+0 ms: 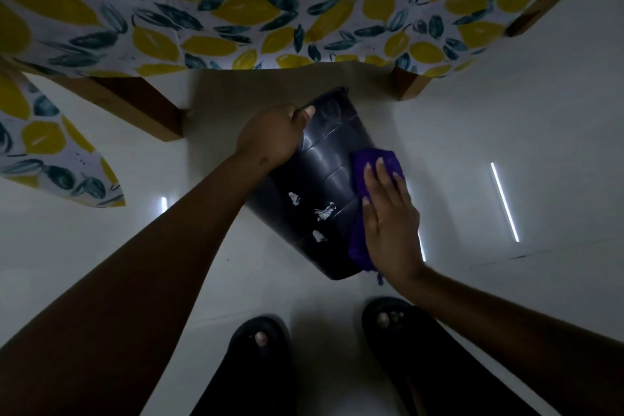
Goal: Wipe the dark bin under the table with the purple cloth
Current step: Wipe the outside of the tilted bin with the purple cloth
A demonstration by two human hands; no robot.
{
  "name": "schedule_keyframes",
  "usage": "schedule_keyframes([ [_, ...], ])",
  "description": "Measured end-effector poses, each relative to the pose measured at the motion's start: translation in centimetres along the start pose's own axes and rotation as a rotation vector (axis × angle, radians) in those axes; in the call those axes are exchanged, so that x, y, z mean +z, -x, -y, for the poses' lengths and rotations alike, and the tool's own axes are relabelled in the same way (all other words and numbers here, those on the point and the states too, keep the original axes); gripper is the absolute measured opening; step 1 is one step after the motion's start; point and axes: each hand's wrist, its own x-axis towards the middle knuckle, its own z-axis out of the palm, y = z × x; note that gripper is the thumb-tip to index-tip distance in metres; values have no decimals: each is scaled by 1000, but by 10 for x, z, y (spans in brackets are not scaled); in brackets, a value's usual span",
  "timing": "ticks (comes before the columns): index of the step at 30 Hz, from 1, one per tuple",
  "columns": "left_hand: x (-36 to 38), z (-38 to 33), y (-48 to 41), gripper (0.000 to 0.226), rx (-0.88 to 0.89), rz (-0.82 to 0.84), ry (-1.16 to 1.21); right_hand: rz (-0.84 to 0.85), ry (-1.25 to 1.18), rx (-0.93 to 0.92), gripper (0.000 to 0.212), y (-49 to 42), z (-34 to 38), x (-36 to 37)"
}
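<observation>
Home: lemon-print tablecloth (pixel 236 10), tiled floor (pixel 506 145)

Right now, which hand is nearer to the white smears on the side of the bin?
Right. The right hand presses the purple cloth flat on the dark bin, just beside the white smears. The left hand has its grip on the bin's rim, farther up.

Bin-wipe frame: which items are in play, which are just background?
In play: dark plastic bin, tilted; purple cloth pressed flat on the bin's side by right hand; left hand gripping the bin's rim.

Background: lemon-print tablecloth, wooden table legs, white floor, black sandals.
</observation>
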Motion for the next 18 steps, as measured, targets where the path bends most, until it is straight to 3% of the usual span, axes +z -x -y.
schedule_keyframes([
  [3,-2,-2,2,50,5,-9,-4,54,146,-129,56,19,12,7],
  [5,-3,-2,3,48,16,-1,6,59,112,-164,55,-3,20,4],
  [9,-3,-4,3,49,19,22,14,51,-59,-102,52,-59,17,-3],
  [15,-14,12,20,28,125,130,226,-3,-129,-88,51,-66,3,3],
  [18,-8,35,33,36,89,107,229,-9,-190,-66,48,-75,-1,-3],
])
